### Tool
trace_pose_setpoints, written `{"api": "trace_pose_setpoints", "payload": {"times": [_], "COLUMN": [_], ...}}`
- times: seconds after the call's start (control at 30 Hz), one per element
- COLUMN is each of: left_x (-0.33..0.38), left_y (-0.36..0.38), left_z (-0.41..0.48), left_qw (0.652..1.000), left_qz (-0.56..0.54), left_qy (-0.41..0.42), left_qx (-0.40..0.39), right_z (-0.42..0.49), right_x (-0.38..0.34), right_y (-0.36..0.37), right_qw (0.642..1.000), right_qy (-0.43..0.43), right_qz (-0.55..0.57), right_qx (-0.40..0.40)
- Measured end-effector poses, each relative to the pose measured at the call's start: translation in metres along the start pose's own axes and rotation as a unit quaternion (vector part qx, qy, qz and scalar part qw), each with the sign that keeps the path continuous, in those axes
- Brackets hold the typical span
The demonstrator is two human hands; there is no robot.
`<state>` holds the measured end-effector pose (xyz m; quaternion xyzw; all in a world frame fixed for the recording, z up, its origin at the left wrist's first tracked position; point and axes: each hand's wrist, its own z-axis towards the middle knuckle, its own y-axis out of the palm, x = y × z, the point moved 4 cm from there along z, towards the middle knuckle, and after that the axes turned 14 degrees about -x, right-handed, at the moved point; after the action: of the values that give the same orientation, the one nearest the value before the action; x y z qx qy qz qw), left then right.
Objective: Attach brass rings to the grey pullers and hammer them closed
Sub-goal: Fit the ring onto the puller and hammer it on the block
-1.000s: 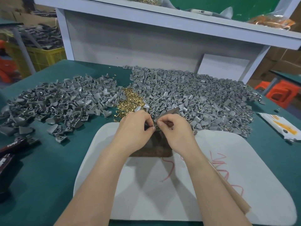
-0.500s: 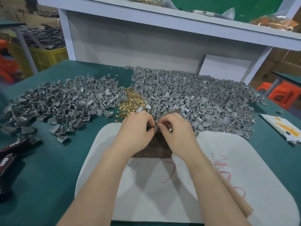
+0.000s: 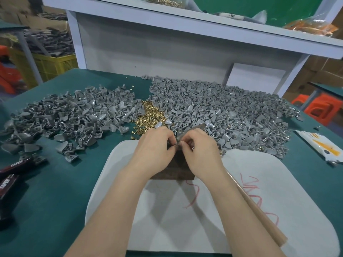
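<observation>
Grey pullers (image 3: 222, 112) lie heaped on both sides of a pile of brass rings (image 3: 150, 115), and just before it the left hand (image 3: 156, 146) and right hand (image 3: 201, 148) meet over a dark brown block (image 3: 178, 170), both pinching one small grey piece (image 3: 177, 143).

Probably a small factory workbench (image 3: 61, 191): heaped grey pullers (image 3: 232, 112), brass rings (image 3: 150, 115)

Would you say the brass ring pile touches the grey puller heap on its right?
Touching: in the head view the brass ring pile merges into the grey puller heap, pullers overlapping its edge.
</observation>
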<state>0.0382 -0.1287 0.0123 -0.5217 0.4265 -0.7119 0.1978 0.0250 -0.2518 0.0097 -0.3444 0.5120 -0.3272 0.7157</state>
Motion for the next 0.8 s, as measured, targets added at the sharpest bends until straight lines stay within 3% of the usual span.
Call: {"api": "trace_pose_setpoints", "payload": {"times": [0.27, 0.53, 0.8], "left_x": [0.001, 0.002, 0.000], "left_y": [0.000, 0.000, 0.001], "left_z": [0.000, -0.001, 0.000], "left_qw": [1.000, 1.000, 1.000], "left_qz": [0.010, -0.002, 0.008], "left_qy": [0.002, 0.008, 0.014], "left_qx": [0.002, 0.013, 0.017], "right_z": [0.009, 0.006, 0.006], "right_x": [-0.008, 0.014, 0.018], "right_y": [-0.004, -0.007, -0.006], "right_qw": [0.994, 0.989, 0.988], "right_qy": [0.016, 0.038, 0.031], "right_qz": [-0.085, 0.109, 0.137], "right_qx": [-0.068, -0.090, -0.066]}}
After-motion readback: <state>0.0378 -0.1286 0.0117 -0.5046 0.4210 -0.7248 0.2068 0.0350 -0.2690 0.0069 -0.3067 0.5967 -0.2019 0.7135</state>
